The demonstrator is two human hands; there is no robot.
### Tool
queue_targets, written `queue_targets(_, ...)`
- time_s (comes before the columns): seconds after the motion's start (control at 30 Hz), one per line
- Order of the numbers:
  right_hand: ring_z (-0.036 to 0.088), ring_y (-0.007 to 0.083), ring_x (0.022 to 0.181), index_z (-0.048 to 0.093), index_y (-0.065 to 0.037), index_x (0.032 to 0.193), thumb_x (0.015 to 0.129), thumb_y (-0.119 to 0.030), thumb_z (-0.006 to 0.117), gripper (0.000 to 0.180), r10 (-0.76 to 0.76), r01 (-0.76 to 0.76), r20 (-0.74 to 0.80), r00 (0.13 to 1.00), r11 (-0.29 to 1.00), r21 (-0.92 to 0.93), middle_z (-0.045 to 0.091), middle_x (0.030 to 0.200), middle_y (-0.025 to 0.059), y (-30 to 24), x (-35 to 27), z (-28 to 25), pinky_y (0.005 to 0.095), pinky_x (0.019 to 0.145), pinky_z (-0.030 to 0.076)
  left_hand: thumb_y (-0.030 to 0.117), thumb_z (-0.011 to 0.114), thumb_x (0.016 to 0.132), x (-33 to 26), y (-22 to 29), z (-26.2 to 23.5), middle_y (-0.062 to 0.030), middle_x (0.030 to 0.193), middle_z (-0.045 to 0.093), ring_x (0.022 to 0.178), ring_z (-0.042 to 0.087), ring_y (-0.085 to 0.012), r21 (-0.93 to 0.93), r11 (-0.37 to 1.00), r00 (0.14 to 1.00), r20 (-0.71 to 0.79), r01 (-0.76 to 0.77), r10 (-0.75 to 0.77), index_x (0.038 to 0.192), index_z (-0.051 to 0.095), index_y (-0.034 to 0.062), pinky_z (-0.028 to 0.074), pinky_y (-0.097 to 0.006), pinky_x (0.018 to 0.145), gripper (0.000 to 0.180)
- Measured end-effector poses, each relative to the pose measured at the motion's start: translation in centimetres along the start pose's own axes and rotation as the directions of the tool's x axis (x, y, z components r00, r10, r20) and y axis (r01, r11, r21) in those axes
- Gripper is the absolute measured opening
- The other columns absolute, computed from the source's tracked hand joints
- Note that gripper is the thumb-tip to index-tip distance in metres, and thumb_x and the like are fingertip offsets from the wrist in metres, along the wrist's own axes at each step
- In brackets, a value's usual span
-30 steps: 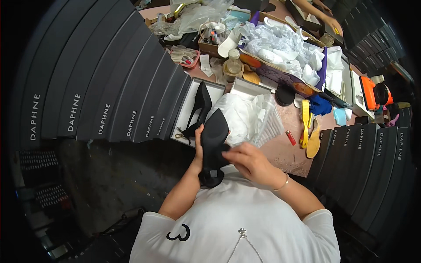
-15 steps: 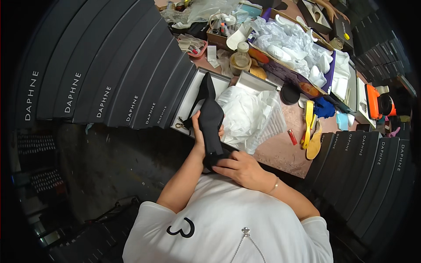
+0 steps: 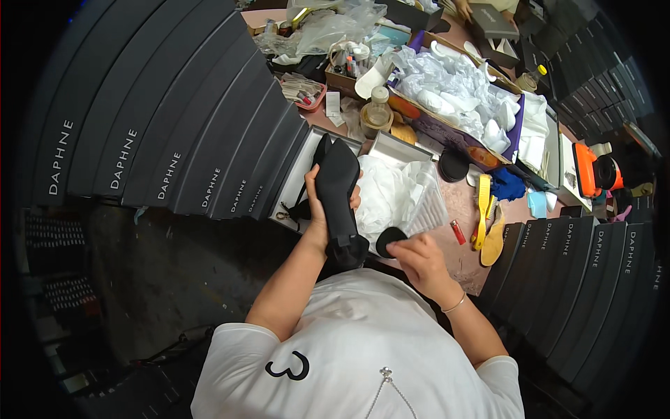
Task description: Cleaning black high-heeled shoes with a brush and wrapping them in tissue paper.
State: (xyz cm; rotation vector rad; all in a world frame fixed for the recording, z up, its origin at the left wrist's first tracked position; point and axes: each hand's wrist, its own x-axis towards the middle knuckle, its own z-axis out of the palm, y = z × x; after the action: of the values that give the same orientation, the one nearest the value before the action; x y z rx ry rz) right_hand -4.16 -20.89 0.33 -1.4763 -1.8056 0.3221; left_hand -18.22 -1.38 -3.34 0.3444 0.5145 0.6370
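Note:
My left hand (image 3: pixel 316 209) is closed around a black high-heeled shoe (image 3: pixel 339 181), held with its sole turned up and its heel end toward me. Just right of the heel, my right hand (image 3: pixel 424 265) pinches a small round black pad (image 3: pixel 390 241), apart from the shoe. Beyond the held shoe, a black strap (image 3: pixel 301 209) with a metal buckle lies in an open shoebox (image 3: pixel 295 167); the held shoe partly hides what it belongs to. Crumpled white tissue paper (image 3: pixel 387 195) lies to the right of the shoe.
Stacked dark shoeboxes (image 3: pixel 150 140) rise at my left, with more boxes (image 3: pixel 565 272) at my right. On the table lie a yellow brush (image 3: pixel 482 209), a red lighter (image 3: pixel 458 232) and a round black tin (image 3: pixel 453 166). A purple carton (image 3: pixel 481 143) holds white wrapping; another person's hand (image 3: pixel 463 8) shows beyond.
My right hand has moved right, away from the shoe's heel, and the round black pad now shows in its fingers. The shoe has tilted in my left hand.

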Motion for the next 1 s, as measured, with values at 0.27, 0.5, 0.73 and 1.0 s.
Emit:
queue_targets(0.27, 0.057, 0.0257, 0.084, 0.067, -0.005, 0.107, 0.072, 0.005, 0.068, 0.037, 0.183, -0.237, 0.278, 0.943, 0.956, 0.175, 0.064, 0.100, 0.0088, 0.4, -1.1, -0.8, 0.0351, 0.073, 0.048, 0.062, 0.040, 0.087, 0.3, -2.4, 0.0, -0.0142, 0.094, 0.065, 0.057, 0.056, -0.0176, 0.201, 0.977, 0.995, 0.048, 0.072, -0.083, 0.112, 0.057, -0.0006, 0.042, -0.028, 0.043, 0.070)
queue_targets(0.5, 0.056, 0.0237, 0.082, 0.067, -0.012, 0.110, 0.072, -0.005, 0.063, 0.038, -0.241, 0.245, 0.046, 0.969, 0.943, -0.226, 0.064, 0.101, 0.0057, 0.5, 6.5, -3.6, 0.0360, 0.074, 0.046, 0.061, 0.037, 0.086, -0.5, -4.6, 3.1, -0.0123, 0.112, 0.063, 0.102, 0.062, -0.0231, 0.218, 0.956, 0.971, 0.090, 0.197, -0.220, 0.126, 0.053, 0.0008, 0.053, -0.035, 0.087, 0.073)
queue_targets(0.73, 0.057, 0.0282, 0.089, 0.065, -0.006, 0.112, 0.077, -0.003, 0.069, 0.035, 0.128, -0.211, -0.324, 0.937, 0.949, -0.236, 0.063, 0.103, 0.0091, 3.9, 6.9, -5.6, 0.0377, 0.076, 0.044, 0.054, 0.041, 0.091, 2.0, -4.5, -0.1, -0.0108, 0.123, 0.058, 0.109, 0.058, -0.0190, 0.422, 0.904, 0.989, 0.089, 0.073, -0.121, 0.136, 0.046, 0.0025, 0.048, -0.031, 0.094, 0.069)
queue_targets(1.0, 0.058, 0.0357, 0.103, 0.061, 0.000, 0.116, 0.085, -0.007, 0.064, 0.032, 0.494, -0.594, -0.483, 0.723, 0.802, -0.069, 0.059, 0.111, 0.0197, 13.9, -1.9, -2.2, 0.0400, 0.090, 0.046, 0.035, 0.076, 0.076, 4.5, 5.7, -16.6, -0.0233, 0.129, 0.052, 0.116, 0.054, -0.0332, 0.974, -0.196, 0.955, -0.049, 0.111, 0.294, 0.133, 0.046, -0.0044, 0.043, -0.037, 0.097, 0.075)
